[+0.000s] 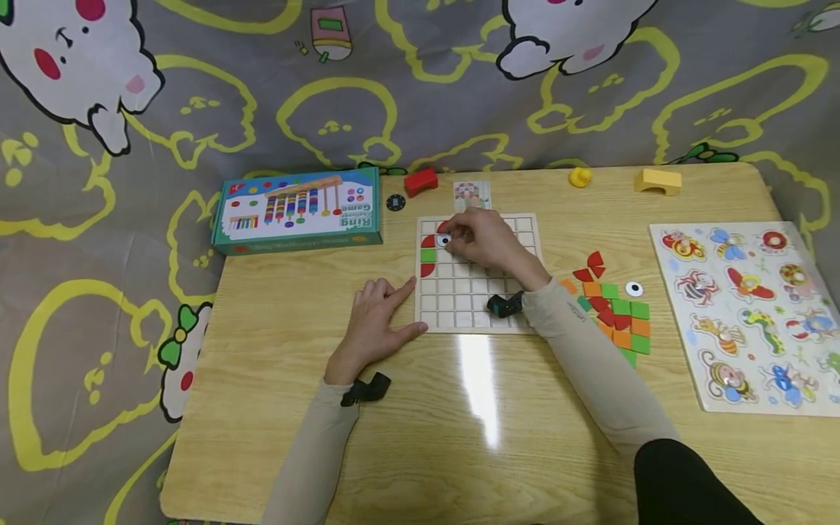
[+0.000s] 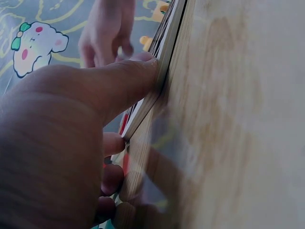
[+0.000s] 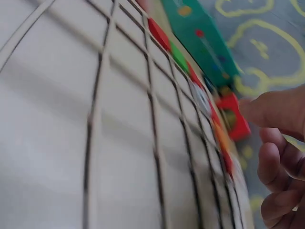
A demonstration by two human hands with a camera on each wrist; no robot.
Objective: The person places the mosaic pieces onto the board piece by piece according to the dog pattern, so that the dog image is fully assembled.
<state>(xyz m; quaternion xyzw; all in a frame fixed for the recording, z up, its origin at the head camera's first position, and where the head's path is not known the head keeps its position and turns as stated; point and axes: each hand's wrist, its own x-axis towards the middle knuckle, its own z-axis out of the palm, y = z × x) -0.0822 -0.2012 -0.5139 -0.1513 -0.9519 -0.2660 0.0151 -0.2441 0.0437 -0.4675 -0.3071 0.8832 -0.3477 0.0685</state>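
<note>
A white grid board (image 1: 462, 299) lies on the table with red, green and eye tiles in its far-left cells. My right hand (image 1: 482, 237) hovers over the far rows, its fingertips beside the eye tile (image 1: 444, 240). The right wrist view shows the thumb and bent fingers (image 3: 274, 160) with nothing visible between them. A green tile (image 1: 428, 255) sits in the left column between red rounded tiles. At the board's left edge, the thumb and index finger of my left hand (image 1: 374, 321) touch the rim (image 2: 164, 62). The right hand hides part of the top row.
Loose red, green and orange tiles (image 1: 621, 306) lie right of the board, near another eye tile (image 1: 634, 289). An insect puzzle board (image 1: 755, 313) is farther right. Behind stand a game box (image 1: 298, 211), red block (image 1: 421, 182), picture card (image 1: 471, 193), yellow duck (image 1: 580, 176) and yellow arch (image 1: 658, 181).
</note>
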